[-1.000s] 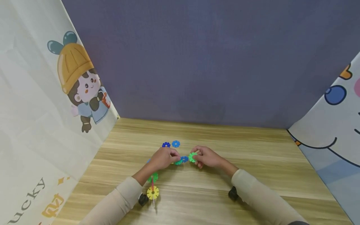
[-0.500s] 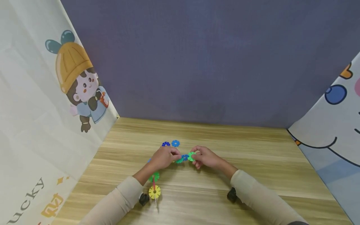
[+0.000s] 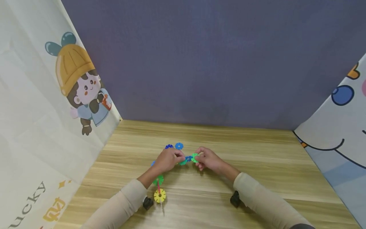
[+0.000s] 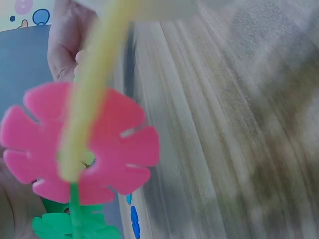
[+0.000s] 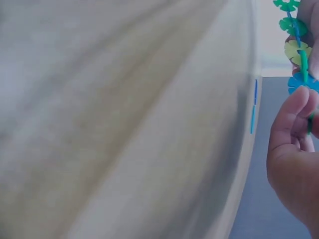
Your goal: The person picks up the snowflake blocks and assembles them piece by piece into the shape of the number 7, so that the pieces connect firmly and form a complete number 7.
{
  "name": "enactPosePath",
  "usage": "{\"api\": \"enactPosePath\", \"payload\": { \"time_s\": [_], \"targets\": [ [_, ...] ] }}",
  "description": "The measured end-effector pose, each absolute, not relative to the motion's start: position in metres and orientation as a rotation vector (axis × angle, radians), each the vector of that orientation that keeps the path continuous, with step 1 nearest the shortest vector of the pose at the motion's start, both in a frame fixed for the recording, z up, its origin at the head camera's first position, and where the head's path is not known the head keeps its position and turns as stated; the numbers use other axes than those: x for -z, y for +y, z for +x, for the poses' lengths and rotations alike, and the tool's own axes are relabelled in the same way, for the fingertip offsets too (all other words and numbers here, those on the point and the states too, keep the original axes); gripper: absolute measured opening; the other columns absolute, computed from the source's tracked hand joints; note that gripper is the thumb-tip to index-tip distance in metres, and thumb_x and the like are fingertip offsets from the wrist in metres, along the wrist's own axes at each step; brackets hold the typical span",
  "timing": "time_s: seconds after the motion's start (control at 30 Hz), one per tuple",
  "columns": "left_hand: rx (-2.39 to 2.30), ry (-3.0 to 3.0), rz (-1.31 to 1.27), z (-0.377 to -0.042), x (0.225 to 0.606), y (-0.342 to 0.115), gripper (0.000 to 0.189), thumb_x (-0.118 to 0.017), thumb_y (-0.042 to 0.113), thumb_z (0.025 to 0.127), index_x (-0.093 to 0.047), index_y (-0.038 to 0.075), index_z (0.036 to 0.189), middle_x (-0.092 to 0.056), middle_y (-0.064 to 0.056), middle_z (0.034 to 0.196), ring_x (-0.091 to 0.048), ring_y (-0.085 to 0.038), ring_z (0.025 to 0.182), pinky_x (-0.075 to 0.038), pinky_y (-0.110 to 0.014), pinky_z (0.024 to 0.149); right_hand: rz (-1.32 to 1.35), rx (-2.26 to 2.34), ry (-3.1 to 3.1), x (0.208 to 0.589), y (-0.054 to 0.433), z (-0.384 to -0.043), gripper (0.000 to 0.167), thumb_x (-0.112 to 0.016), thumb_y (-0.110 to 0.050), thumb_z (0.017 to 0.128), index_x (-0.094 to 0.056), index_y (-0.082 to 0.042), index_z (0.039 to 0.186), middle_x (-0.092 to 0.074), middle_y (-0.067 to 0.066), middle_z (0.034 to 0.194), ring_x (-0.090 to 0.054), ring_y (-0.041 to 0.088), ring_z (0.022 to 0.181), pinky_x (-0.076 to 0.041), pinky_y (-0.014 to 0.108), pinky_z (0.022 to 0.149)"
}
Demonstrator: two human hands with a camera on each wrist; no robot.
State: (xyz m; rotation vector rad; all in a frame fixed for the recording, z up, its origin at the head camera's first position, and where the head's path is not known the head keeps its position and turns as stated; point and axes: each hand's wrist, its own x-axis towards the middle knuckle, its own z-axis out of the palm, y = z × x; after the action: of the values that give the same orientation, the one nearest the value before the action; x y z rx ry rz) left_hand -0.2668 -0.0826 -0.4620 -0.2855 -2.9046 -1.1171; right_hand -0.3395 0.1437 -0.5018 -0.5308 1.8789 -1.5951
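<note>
My left hand (image 3: 168,159) pinches a teal notched plastic disc (image 3: 183,162) in a chain of interlocking discs. At the chain's end, a blue disc (image 3: 188,158) sits between my two hands. My right hand (image 3: 210,159) pinches a bright green disc (image 3: 193,156), whose edge meets the blue one. The rest of the chain runs behind the left hand and past the forearm, partly hidden. Lower down it shows a green disc (image 3: 159,180), an edge-on pink disc (image 3: 158,187) and a yellow disc (image 3: 159,196). That pink disc (image 4: 117,149) looms large in the left wrist view.
Two loose discs, one dark blue (image 3: 169,146) and one light blue (image 3: 179,146), lie on the wood-grain table (image 3: 243,149) beyond the hands. A dark blue panel (image 3: 211,63) closes off the back, with printed white sheets on both sides.
The bright green disc has moved left against the blue disc, closing the gap between them. Both hands have risen slightly in view, and the hanging chain has shifted a little right.
</note>
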Motion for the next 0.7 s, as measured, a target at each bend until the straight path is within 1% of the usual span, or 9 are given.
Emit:
{"api": "enactPosePath", "payload": {
  "time_s": [0.13,0.3,0.47,0.63,0.7],
  "targets": [
    [1.120,-2.897,-0.269,-0.266,0.459,-0.081,0.007,-0.074,0.028,0.094,-0.079,0.024,0.091,-0.074,0.009,0.092,-0.060,-0.008,0.085,-0.050,-0.030,0.074,-0.564,1.570,1.899,0.493,0.143,-0.340,0.018,-0.052,-0.004,0.104,-0.043,0.001,0.119,-0.064,0.003,0.072,-0.057,0.010,0.058,-0.054,0.025,0.056],
    [1.100,-2.897,-0.273,-0.267,0.456,-0.082,0.008,-0.072,0.031,0.095,-0.078,0.026,0.092,-0.074,0.010,0.093,-0.056,-0.007,0.081,-0.048,-0.027,0.071,-0.603,1.552,1.928,0.487,0.139,-0.343,0.016,-0.051,-0.002,0.104,-0.043,0.001,0.117,-0.062,0.003,0.070,-0.056,0.009,0.056,-0.052,0.025,0.054],
    [1.057,-2.902,-0.287,-0.267,0.455,-0.087,0.009,-0.073,0.032,0.095,-0.078,0.025,0.091,-0.071,0.011,0.091,-0.056,-0.008,0.082,-0.048,-0.028,0.073,-0.613,1.549,1.932,0.484,0.132,-0.341,0.012,-0.049,0.000,0.104,-0.043,0.002,0.115,-0.062,0.002,0.068,-0.057,0.008,0.055,-0.052,0.025,0.053],
    [1.042,-2.920,-0.290,-0.265,0.455,-0.091,0.008,-0.073,0.031,0.094,-0.077,0.025,0.091,-0.069,0.011,0.092,-0.059,-0.009,0.089,-0.050,-0.030,0.079,-0.586,1.557,1.919,0.484,0.125,-0.337,0.011,-0.049,-0.001,0.104,-0.042,0.001,0.112,-0.062,0.002,0.067,-0.057,0.009,0.054,-0.052,0.025,0.053],
    [1.049,-2.921,-0.297,-0.264,0.454,-0.092,0.007,-0.073,0.030,0.095,-0.077,0.025,0.091,-0.069,0.010,0.093,-0.060,-0.009,0.090,-0.051,-0.031,0.079,-0.580,1.555,1.919,0.484,0.124,-0.336,0.011,-0.049,-0.001,0.104,-0.042,0.001,0.113,-0.062,0.002,0.067,-0.056,0.009,0.054,-0.052,0.025,0.053]
  ]
}}
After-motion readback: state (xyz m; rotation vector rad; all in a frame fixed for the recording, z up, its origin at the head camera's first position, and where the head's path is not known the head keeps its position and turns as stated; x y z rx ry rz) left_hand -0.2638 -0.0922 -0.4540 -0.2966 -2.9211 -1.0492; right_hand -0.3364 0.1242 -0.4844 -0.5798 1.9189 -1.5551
